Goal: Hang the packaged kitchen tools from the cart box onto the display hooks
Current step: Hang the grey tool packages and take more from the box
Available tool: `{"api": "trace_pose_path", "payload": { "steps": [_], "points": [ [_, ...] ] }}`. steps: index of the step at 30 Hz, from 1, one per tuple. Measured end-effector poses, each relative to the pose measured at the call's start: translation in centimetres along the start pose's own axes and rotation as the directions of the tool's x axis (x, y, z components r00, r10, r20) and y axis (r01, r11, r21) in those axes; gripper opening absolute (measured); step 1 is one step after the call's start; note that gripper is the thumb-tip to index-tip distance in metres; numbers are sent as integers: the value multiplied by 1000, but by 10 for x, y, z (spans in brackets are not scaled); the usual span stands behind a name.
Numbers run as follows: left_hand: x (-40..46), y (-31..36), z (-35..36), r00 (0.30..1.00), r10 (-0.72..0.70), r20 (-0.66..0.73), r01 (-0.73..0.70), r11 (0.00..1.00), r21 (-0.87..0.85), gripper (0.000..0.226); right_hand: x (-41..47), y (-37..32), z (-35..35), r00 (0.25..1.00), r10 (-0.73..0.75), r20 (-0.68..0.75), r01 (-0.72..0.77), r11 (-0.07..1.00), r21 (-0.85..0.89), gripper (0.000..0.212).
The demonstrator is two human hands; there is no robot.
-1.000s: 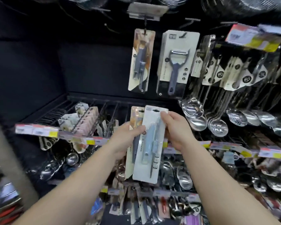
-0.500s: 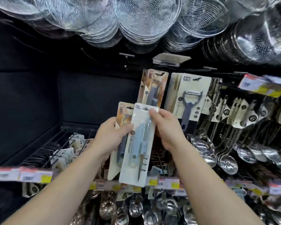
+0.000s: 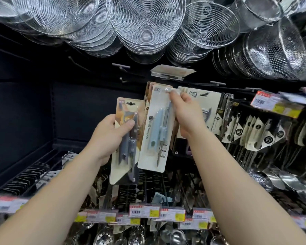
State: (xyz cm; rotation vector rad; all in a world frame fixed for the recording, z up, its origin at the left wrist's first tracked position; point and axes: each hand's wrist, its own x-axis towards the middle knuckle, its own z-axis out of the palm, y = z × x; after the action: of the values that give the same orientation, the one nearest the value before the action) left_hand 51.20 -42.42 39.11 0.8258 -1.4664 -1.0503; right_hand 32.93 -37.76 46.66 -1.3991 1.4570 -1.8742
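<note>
Right hand [image 3: 187,119] raised, pinching white pack [image 3: 155,128] at top edge; left hand [image 3: 108,137] lower, gripping tan pack [image 3: 126,138]

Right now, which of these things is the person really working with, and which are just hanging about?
In the job:
- white knife pack, pinched at its top by the right hand, up at the hook
- brown knife pack, gripped by the left hand

Just there:
- wire strainers overhead
- peeler packs
- price labels
</note>
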Motion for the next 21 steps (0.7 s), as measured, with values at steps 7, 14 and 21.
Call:
{"api": "trace_pose_path", "payload": {
  "steps": [7, 14, 21],
  "points": [
    [0, 0, 7, 1000, -3, -23, 3, 1000, -18, 18, 22, -2, 3, 997, -51, -54, 50, 999, -19, 46],
    [-3, -1, 9, 998, -5, -59, 4, 1000, -25, 17, 27, 2, 6, 996, -83, -29, 83, 997, -7, 59],
    [-7, -4, 6, 998, -19, -52, 18, 1000, -10, 19, 31, 2, 7, 993, -109, -46, 108, 994, -18, 22]
  ]
}}
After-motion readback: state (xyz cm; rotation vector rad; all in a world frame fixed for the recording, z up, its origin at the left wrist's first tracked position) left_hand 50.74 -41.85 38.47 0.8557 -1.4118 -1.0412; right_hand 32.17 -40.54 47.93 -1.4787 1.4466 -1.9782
